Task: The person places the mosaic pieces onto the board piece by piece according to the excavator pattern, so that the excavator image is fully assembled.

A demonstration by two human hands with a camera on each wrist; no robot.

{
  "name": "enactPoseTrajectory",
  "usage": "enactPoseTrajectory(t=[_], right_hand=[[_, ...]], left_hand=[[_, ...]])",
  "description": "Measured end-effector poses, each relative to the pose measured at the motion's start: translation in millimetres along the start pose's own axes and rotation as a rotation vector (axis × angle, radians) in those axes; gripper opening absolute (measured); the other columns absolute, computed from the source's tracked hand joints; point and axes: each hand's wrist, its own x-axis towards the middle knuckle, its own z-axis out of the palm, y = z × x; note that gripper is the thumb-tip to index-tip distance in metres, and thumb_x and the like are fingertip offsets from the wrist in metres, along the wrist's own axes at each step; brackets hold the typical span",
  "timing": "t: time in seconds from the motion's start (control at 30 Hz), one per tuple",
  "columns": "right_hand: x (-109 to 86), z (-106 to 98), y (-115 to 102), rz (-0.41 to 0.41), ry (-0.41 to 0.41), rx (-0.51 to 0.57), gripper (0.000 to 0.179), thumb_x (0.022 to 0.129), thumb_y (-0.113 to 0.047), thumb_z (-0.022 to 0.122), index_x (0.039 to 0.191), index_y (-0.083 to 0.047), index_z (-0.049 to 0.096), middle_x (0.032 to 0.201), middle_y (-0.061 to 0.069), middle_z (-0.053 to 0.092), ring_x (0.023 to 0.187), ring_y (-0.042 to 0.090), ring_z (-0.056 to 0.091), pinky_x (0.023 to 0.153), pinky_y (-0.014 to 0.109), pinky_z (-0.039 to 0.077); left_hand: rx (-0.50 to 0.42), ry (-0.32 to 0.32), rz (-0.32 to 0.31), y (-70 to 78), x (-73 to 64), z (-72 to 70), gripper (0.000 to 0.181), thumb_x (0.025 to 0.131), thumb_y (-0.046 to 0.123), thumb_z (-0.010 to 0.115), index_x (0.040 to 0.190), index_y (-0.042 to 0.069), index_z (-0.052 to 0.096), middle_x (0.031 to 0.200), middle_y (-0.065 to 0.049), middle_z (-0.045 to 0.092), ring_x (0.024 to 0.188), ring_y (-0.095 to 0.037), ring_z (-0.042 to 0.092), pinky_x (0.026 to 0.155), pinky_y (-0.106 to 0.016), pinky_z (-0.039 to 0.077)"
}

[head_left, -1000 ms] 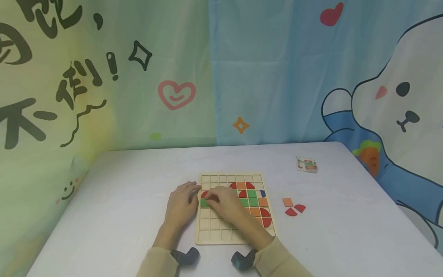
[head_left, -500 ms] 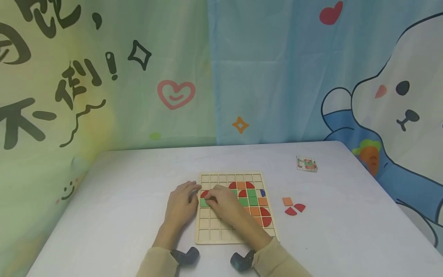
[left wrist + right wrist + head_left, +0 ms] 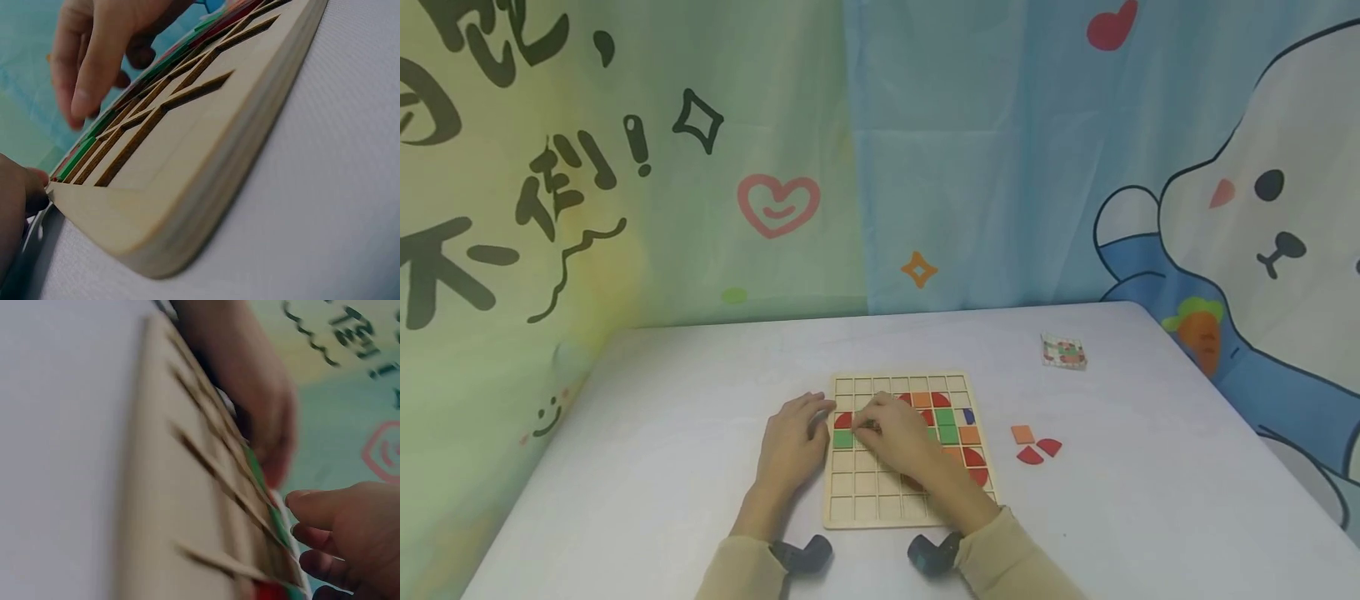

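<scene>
A pale wooden grid board (image 3: 865, 485) lies on the table, several of its cells filled with flat coloured pieces. My left hand (image 3: 793, 446) rests at its left edge, fingertips and thumb touching the rim. Just right of a red rounded piece (image 3: 844, 420) and a green square (image 3: 843, 438), my right hand (image 3: 898, 435) hovers over the board with loosely bent fingers. In the left wrist view nothing shows between that right hand's fingers (image 3: 94, 81). Part of the pattern is hidden beneath it; green squares (image 3: 946, 417) and a blue piece (image 3: 969, 416) show farther right.
Right of the board lie a loose orange square (image 3: 1022, 434) and two red rounded wedges (image 3: 1030, 455). A small picture packet or card (image 3: 1063, 352) sits at the back right. A printed curtain (image 3: 775, 267) hangs behind the table (image 3: 625, 467).
My right hand has shifted slightly right and away from the red piece and green square at the left edge, uncovering them more. The left hand stays in place.
</scene>
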Motion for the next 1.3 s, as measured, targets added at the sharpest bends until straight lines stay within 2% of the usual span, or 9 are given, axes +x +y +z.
enactPoseTrajectory(t=[0.13, 0.27, 0.43, 0.6, 0.73, 0.87, 1.0, 1.17, 1.3], right_hand=[[1.3, -27.7, 19.2, 0.119, -0.008, 0.025, 0.011, 0.089, -0.023, 0.066, 0.097, -0.019, 0.073, 0.096, -0.005, 0.062, 0.083, 0.01, 0.056, 0.074, 0.029, 0.052], [-2.9, -63.6, 51.8, 0.203, -0.052, 0.031, 0.017, 0.09, -0.021, 0.065, 0.104, -0.015, 0.07, 0.101, 0.002, 0.063, 0.086, 0.015, 0.056, 0.076, 0.034, 0.051], [-25.9, -103.3, 99.3, 0.357, -0.137, 0.022, 0.03, 0.089, -0.024, 0.065, 0.117, -0.014, 0.064, 0.115, 0.013, 0.06, 0.1, 0.027, 0.056, 0.084, 0.044, 0.051], [-52.5, -125.5, 139.0, 0.468, -0.227, -0.042, 0.05, 0.082, -0.029, 0.074, 0.126, -0.014, 0.057, 0.126, 0.022, 0.051, 0.112, 0.038, 0.05, 0.091, 0.057, 0.048], [-63.8, -130.8, 153.6, 0.494, -0.292, -0.042, 0.06, 0.077, -0.032, 0.078, 0.128, -0.014, 0.053, 0.126, 0.024, 0.045, 0.113, 0.039, 0.047, 0.091, 0.06, 0.047], [-65.1, -128.8, 154.5, 0.49, -0.31, -0.021, 0.058, 0.077, -0.031, 0.077, 0.127, -0.014, 0.053, 0.128, 0.026, 0.041, 0.114, 0.039, 0.043, 0.093, 0.064, 0.044], [-60.8, -123.7, 153.0, 0.489, -0.259, -0.022, 0.046, 0.082, -0.027, 0.072, 0.122, -0.013, 0.057, 0.129, 0.025, 0.044, 0.114, 0.038, 0.045, 0.095, 0.062, 0.044], [-56.5, -117.6, 157.2, 0.509, -0.16, -0.017, 0.042, 0.086, -0.036, 0.067, 0.12, -0.012, 0.059, 0.127, 0.023, 0.054, 0.116, 0.039, 0.051, 0.096, 0.057, 0.046], [-56.1, -116.7, 159.9, 0.519, -0.156, -0.005, 0.041, 0.085, -0.034, 0.069, 0.12, -0.013, 0.06, 0.127, 0.021, 0.057, 0.118, 0.038, 0.051, 0.096, 0.057, 0.046]], left_hand=[[-0.01, -0.015, -0.032, 1.7, -0.4, 1.4, 0.032, 0.088, 0.015, 0.054, 0.117, 0.02, 0.066, 0.133, -0.001, 0.059, 0.132, -0.023, 0.047, 0.107, -0.052, 0.038], [-0.009, -0.02, -0.04, 2.9, -0.9, 2.5, 0.032, 0.088, 0.015, 0.054, 0.117, 0.02, 0.065, 0.133, -0.001, 0.059, 0.132, -0.023, 0.046, 0.108, -0.051, 0.038], [-0.005, -0.015, -0.044, 2.3, -2.2, 2.9, 0.031, 0.088, 0.015, 0.054, 0.117, 0.02, 0.066, 0.132, -0.001, 0.059, 0.132, -0.023, 0.047, 0.108, -0.051, 0.038], [-0.002, -0.014, -0.045, 0.8, -2.7, 3.6, 0.03, 0.089, 0.015, 0.054, 0.116, 0.02, 0.066, 0.132, 0.0, 0.06, 0.131, -0.023, 0.048, 0.108, -0.05, 0.038], [-0.012, -0.013, -0.041, 0.2, -2.1, 3.7, 0.031, 0.088, 0.015, 0.054, 0.116, 0.02, 0.066, 0.132, 0.0, 0.06, 0.131, -0.023, 0.048, 0.108, -0.05, 0.038], [-0.015, -0.015, -0.038, 0.2, -1.6, 3.2, 0.031, 0.088, 0.015, 0.054, 0.116, 0.02, 0.066, 0.132, 0.0, 0.06, 0.131, -0.023, 0.047, 0.108, -0.05, 0.038], [-0.01, -0.015, -0.033, 0.2, -1.1, 2.5, 0.031, 0.089, 0.014, 0.054, 0.116, 0.021, 0.066, 0.132, 0.0, 0.06, 0.131, -0.023, 0.047, 0.108, -0.05, 0.038], [-0.009, -0.02, -0.039, 1.4, -0.6, 1.8, 0.031, 0.089, 0.015, 0.054, 0.116, 0.021, 0.066, 0.132, 0.0, 0.06, 0.132, -0.022, 0.047, 0.108, -0.05, 0.038], [-0.007, -0.026, -0.042, 2.4, -0.2, 1.5, 0.031, 0.089, 0.015, 0.053, 0.117, 0.021, 0.066, 0.133, 0.0, 0.059, 0.132, -0.022, 0.047, 0.109, -0.05, 0.037]])
